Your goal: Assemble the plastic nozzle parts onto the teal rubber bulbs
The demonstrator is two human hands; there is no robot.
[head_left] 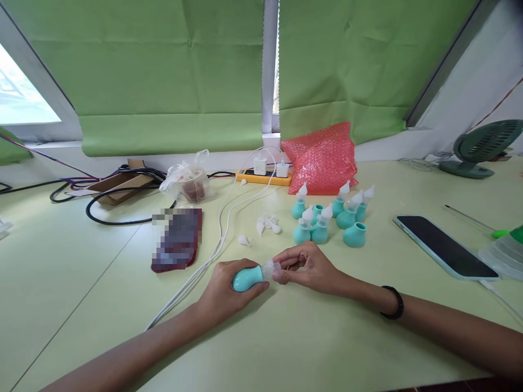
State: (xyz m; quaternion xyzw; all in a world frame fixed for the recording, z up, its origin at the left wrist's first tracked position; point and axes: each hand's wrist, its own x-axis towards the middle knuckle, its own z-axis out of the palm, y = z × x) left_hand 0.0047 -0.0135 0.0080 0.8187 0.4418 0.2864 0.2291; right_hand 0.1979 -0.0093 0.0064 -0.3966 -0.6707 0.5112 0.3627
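My left hand (229,288) is closed round the teal bulb (247,279) of a nasal aspirator, which lies sideways above the table. A clear plastic collar (269,269) sticks out of the bulb's right end. At that end, the fingers of my right hand (308,268) pinch the collar; whether they also hold a tip is hidden. Beyond my hands stand several teal aspirators (319,231) with white tips, and two bare bulbs, one being the teal bulb (354,234) at the right. Loose clear tips (268,224) lie in a small pile, with a single tip (244,240) nearer me.
White cables (212,247) run across the table to a yellow power strip (245,177). A red bubble-wrap bag (322,158) rests behind the aspirators. A phone (445,245) and a screwdriver (474,219) lie right; a dark red pouch-like item (177,239) is left.
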